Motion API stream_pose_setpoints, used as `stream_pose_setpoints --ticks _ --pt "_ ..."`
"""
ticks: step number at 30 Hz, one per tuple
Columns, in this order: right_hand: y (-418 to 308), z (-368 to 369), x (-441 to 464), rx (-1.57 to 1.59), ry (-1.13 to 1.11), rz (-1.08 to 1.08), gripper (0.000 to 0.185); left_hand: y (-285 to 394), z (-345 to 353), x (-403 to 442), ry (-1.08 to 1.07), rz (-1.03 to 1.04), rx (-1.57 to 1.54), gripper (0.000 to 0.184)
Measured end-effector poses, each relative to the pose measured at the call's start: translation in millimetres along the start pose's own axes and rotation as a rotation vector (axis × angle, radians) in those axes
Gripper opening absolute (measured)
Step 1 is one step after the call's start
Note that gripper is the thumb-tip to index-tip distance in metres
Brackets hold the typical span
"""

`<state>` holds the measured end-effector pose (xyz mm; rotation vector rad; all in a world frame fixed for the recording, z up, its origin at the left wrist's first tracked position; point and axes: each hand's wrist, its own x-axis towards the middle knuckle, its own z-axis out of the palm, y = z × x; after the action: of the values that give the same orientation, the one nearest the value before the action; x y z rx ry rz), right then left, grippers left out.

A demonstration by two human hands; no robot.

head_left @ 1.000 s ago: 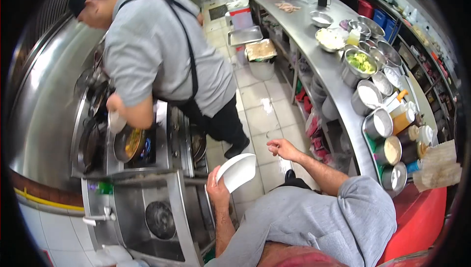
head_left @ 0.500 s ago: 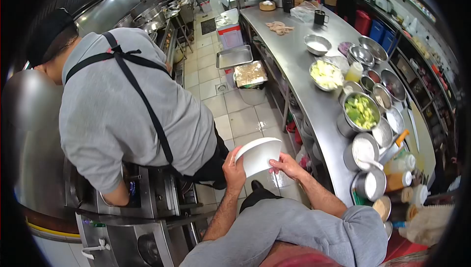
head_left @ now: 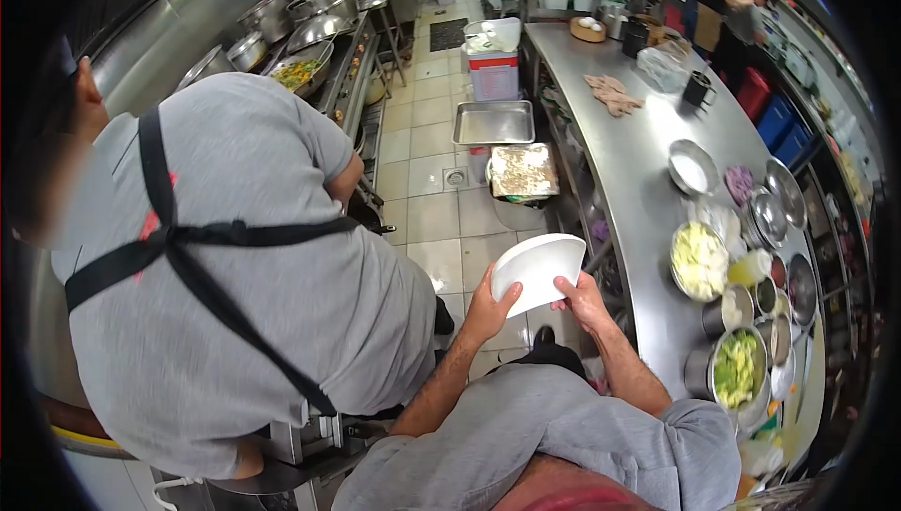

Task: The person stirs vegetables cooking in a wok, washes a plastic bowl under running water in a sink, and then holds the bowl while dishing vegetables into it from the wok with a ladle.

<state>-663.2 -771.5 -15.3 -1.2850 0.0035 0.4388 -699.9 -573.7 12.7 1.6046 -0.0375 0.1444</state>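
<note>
Both hands hold a white dish (head_left: 541, 273) in front of my body, above the tiled floor. Its far edge is curved and the near edge looks straighter; the inside shows nothing in it. My left hand (head_left: 489, 309) grips the left side with the thumb on the inner face. On the other side, my right hand (head_left: 583, 303) is closed on the right edge, thumb on top. The fingers under the dish are mostly hidden.
A co-worker in a grey shirt (head_left: 244, 164) with black apron straps bends over the stove at left. The steel counter (head_left: 624, 192) at right bears a bowl of chopped green vegetables (head_left: 737, 368), a bowl of pale cut pieces (head_left: 699, 260) and a cloth (head_left: 612, 95). A metal tray (head_left: 493, 122) sits ahead.
My view has shifted left and forward, so the counter bowls appear lower and further right. The co-worker appears larger and closer. The white dish stays in both hands, slightly turned.
</note>
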Motion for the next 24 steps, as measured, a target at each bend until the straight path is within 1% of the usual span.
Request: stream_pose_setpoints --ticks 1,4,5,6,7,8,9,10,12,13,14,16,17,18,20,22,24 --pt "-3 -2 18 -0.012 -0.004 0.021 0.019 -13 -3 15 -0.009 -0.101 -0.015 0.036" --pt "-16 -11 77 -0.101 -0.116 0.081 0.019 -49 -7 65 0.095 -0.119 -0.091 0.033" --pt "-22 -13 97 -0.075 -0.134 0.120 0.020 -59 -8 77 0.117 -0.125 -0.084 0.033" --pt "-26 -16 117 -0.075 -0.155 0.127 0.020 -61 -11 93 0.166 -0.170 -0.091 0.032" --pt "-35 -21 141 -0.093 -0.221 0.141 0.021 -61 -12 114 0.213 -0.205 -0.100 0.030" --pt "-46 -24 163 -0.112 -0.284 0.158 0.022 -62 -13 134 0.229 -0.198 -0.098 0.030" --pt "-59 -25 182 -0.126 -0.341 0.123 0.028 -64 -12 149 0.302 -0.211 -0.232 0.031" --pt "-73 -27 198 -0.132 -0.360 0.133 0.028 -66 -13 162 0.378 -0.225 -0.365 0.031" --pt "-102 -26 235 -0.044 -0.453 0.087 0.040 -64 -22 190 0.428 -0.213 -0.397 0.032" --pt "-104 -32 261 -0.035 -0.476 0.094 0.047 -61 -26 204 0.482 -0.214 -0.402 0.033" --pt "-113 -33 281 -0.041 -0.491 0.105 0.047 -58 -30 217 0.536 -0.218 -0.411 0.033" --pt "-126 -33 317 -0.021 -0.382 0.065 0.043 -58 -43 244 0.578 -0.241 -0.395 0.035" --pt "-123 -35 338 0.029 -0.382 0.059 0.041 -59 -49 257 0.630 -0.226 -0.407 0.035" --pt "-122 -34 356 0.028 -0.400 0.066 0.041 -61 -58 270 0.680 -0.208 -0.418 0.035" --pt "-116 -28 388 0.015 -0.365 0.089 0.040 -67 -78 295 0.740 -0.188 -0.433 0.036" --pt "-109 -14 419 -0.040 -0.375 0.122 0.037 -72 -103 324 0.824 -0.112 -0.403 0.037" --pt "-106 2 451 -0.104 -0.437 0.115 0.037 -72 -130 357 0.880 -0.072 -0.443 0.038"
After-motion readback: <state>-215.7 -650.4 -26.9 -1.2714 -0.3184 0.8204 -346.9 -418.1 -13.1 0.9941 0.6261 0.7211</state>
